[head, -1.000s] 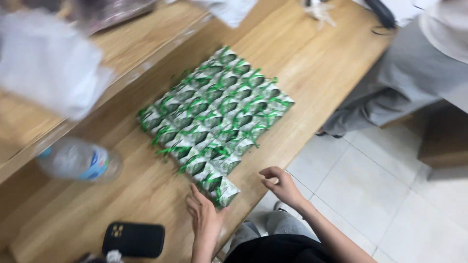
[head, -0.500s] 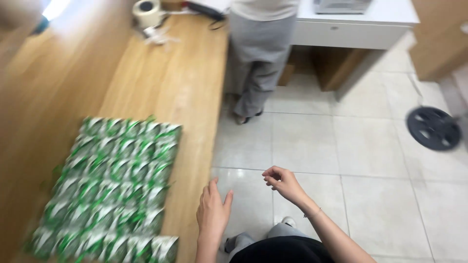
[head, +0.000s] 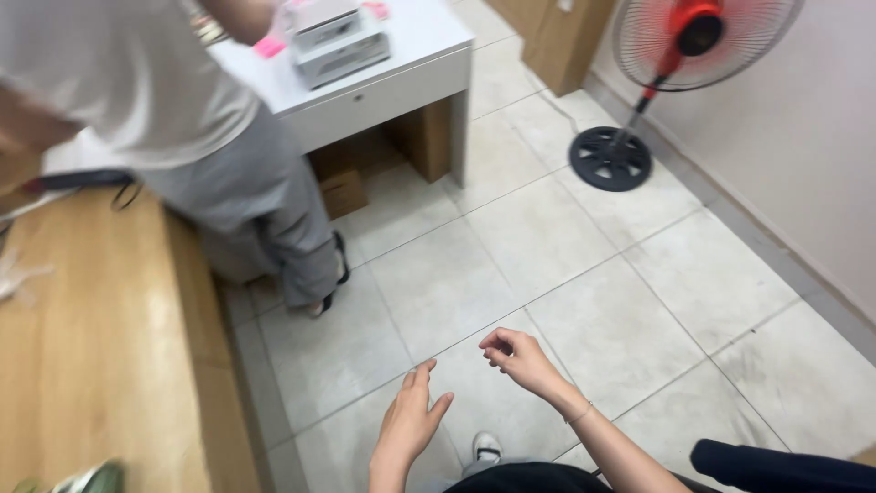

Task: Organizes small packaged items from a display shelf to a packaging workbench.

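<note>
My left hand (head: 408,422) hangs over the tiled floor with its fingers apart and nothing in it. My right hand (head: 516,356) is just to the right of it, fingers loosely curled, also holding nothing. Both hands are off the wooden table (head: 82,347), which lies to the left. Only a corner of the green-and-white packets (head: 78,479) shows at the bottom left edge of the table.
Another person in a white shirt and grey trousers (head: 228,183) stands at the table's far end, beside a white desk (head: 383,82) with a small grey machine on it. A red standing fan (head: 675,55) with a black base is at the back right by the wall.
The view has swung to the right, from the packets on the table to the floor, desk and fan. Both hands have come away from the packets and now hang over the tiles.
</note>
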